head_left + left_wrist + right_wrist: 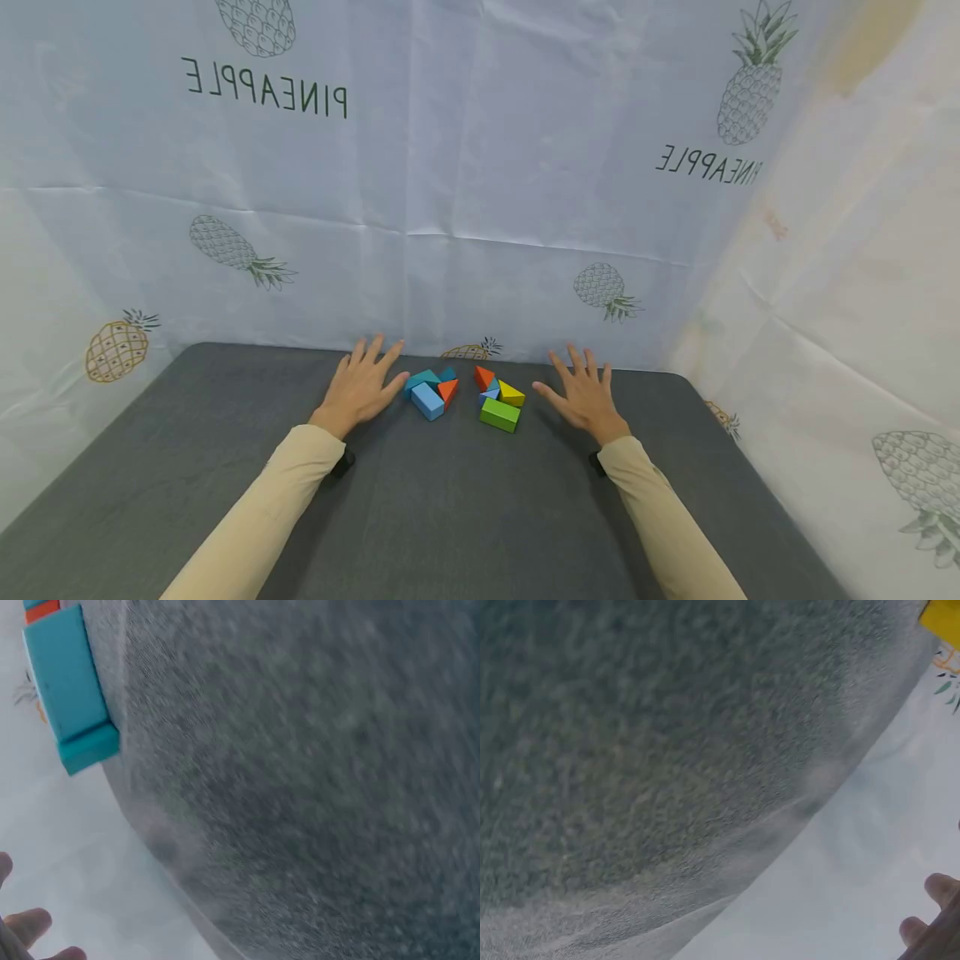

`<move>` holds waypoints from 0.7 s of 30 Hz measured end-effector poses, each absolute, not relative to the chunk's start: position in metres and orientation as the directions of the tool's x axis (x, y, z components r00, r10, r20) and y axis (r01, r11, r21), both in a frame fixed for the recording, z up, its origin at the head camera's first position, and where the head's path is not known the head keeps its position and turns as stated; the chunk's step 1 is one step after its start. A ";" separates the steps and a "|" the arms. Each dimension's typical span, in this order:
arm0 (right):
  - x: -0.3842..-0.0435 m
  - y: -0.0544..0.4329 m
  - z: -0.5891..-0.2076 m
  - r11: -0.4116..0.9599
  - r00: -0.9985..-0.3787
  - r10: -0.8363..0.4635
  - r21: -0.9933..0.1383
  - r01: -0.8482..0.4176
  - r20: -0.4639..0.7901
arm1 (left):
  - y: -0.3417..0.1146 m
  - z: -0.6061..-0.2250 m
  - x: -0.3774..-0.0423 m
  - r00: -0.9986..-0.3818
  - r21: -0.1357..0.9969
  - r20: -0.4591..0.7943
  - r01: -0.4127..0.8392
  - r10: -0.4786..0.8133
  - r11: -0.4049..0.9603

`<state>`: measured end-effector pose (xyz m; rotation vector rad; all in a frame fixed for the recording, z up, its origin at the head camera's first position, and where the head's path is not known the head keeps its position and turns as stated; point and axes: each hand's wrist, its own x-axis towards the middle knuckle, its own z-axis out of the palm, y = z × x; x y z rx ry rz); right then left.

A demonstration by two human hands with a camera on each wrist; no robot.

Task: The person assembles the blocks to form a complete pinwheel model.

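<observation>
Two small groups of coloured toy blocks lie on the dark grey table between my hands. The left group has a light blue block (427,402), a teal block (422,380) and an orange-red triangular block (447,391). In the right group are a green block (500,415), a yellow triangular block (512,393), a red-orange block (484,378) and small blue pieces. My left hand (362,387), fingers spread, is just left of the first group, its thumb near the teal block. With fingers spread too, my right hand (583,398) is to the right of the yellow block, apart from it. Neither hand holds anything.
The grey table (450,517) has rounded far corners. Behind it hangs a white cloth (480,167) printed with pineapples, and another cloth wall (847,333) runs along the right. Dark bands show at both wrists.
</observation>
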<state>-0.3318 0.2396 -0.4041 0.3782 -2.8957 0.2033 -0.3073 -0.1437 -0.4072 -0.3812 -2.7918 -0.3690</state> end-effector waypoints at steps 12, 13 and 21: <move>-0.324 0.231 -0.404 0.936 -0.925 -0.283 -0.137 -0.324 0.255 | -0.128 -0.404 -0.298 -0.909 0.224 0.327 0.339 0.257 0.914; -0.323 0.231 -0.404 0.933 -0.922 -0.287 -0.141 -0.330 0.261 | -0.127 -0.404 -0.298 -0.908 0.222 0.328 0.342 0.260 0.913; -0.316 0.223 -0.402 0.923 -0.913 -0.307 -0.151 -0.354 0.267 | -0.122 -0.407 -0.294 -0.916 0.261 0.297 0.350 0.270 0.900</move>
